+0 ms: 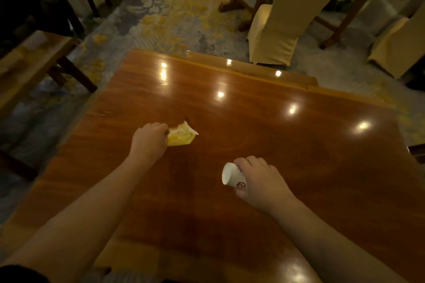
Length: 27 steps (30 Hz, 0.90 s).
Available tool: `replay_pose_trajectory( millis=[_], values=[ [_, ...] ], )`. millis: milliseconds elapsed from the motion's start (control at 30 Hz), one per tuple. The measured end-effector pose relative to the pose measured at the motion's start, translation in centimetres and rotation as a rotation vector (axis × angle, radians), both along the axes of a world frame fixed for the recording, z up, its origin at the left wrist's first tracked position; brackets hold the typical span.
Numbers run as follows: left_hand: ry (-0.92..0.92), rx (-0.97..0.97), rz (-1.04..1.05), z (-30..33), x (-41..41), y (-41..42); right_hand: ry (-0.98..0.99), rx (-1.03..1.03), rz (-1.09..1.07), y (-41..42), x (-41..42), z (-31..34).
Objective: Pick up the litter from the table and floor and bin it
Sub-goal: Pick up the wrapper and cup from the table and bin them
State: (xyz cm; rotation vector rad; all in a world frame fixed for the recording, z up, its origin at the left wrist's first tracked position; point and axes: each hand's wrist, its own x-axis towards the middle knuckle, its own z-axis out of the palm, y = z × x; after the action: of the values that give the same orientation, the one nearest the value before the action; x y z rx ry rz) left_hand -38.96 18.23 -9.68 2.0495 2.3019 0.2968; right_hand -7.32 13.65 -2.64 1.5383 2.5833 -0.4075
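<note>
The right hand [262, 181] grips a small white paper cup [233, 178] above the glossy brown wooden table [299, 145], towards its near edge. The left hand [149, 139] closes on a crumpled yellow plastic wrapper [181, 136] lying mid-table, towards the left edge. Pinch the wrapper fully before lifting; no bin is visible.

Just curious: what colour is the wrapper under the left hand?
Yellow, with a white torn edge; the wrapper shows in the head view.

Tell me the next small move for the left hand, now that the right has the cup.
Probably close the left hand on the yellow wrapper and lift it off the wooden table. Its fingers are at the wrapper's near edge, and the wrapper seems to lie flat on the wood. The right hand already grips the white paper cup, tipped sideways. No bin is in view.
</note>
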Motion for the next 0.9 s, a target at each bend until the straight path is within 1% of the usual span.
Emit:
replay_pose_trajectory(
  millis=[200,267,433,600,800,900],
  values=[
    [-0.051,0.045,0.021,5.1,9.4,-8.6,0.058,0.100,0.081,-2.0,6.3,1.4],
    [-0.045,0.066,0.058,6.8,12.9,-12.0,0.077,0.124,0.122,-2.9,9.0,1.8],
    [-0.116,0.094,0.185,9.8,20.4,-20.7,0.105,0.162,0.193,-6.6,15.3,2.8],
    [-0.236,0.098,0.320,10.7,26.2,-28.4,0.135,0.152,0.207,-11.4,20.5,3.6],
    [-0.292,0.087,0.416,10.4,31.1,-36.2,0.135,0.128,0.165,-18.2,26.1,4.4],
    [-0.321,0.122,0.419,10.1,33.2,-40.3,0.137,0.137,0.143,-22.7,28.8,4.5]
  ],
)
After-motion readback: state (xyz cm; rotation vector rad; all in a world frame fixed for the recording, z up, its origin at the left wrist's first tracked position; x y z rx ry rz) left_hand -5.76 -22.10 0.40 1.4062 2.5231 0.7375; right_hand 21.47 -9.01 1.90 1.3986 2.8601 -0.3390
